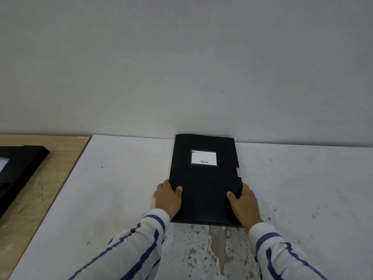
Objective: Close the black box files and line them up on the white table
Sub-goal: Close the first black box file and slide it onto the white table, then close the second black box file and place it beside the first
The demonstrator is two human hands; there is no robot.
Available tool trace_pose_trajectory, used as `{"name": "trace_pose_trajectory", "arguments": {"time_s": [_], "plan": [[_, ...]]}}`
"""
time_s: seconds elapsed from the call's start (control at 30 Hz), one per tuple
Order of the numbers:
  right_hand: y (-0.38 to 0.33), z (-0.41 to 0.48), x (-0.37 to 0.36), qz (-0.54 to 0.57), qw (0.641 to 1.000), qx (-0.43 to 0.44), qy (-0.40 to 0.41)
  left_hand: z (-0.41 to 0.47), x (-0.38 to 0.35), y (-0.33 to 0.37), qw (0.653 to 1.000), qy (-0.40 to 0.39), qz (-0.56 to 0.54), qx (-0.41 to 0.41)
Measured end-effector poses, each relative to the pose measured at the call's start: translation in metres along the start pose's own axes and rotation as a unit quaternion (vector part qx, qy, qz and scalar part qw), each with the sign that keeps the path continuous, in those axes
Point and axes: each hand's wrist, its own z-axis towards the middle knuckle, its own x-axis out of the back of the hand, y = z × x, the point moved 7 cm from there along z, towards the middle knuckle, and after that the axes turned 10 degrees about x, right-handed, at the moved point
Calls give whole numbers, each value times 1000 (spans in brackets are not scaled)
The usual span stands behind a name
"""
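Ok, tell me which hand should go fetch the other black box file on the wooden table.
Left. The left hand grips the closed box file's left edge, on the side nearer the other black box file lying on the wooden table. The right hand would have to cross over.

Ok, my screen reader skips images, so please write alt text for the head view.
Two hands, left hand and right hand, grip the sides of a closed black box file lying flat on a white table against the wall. Another black file lies on the wooden table to the left.
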Motion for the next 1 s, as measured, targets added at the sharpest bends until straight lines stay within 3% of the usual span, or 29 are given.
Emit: {"name": "trace_pose_trajectory", "arguments": {"time_s": [0.17,0.27,0.5,1.0], "plan": [[-24,-10,1,-134,989,54,27,-8,6,2,1000,2,17,-14],[-48,-22,-11,-191,975,111,-5,-17,15,-2,999,4,30,-30],[-119,-65,-70,-187,943,225,-158,-30,63,-33,996,14,57,-63],[-289,-202,-222,-199,916,319,-143,-36,278,-201,989,113,51,-85]]}}
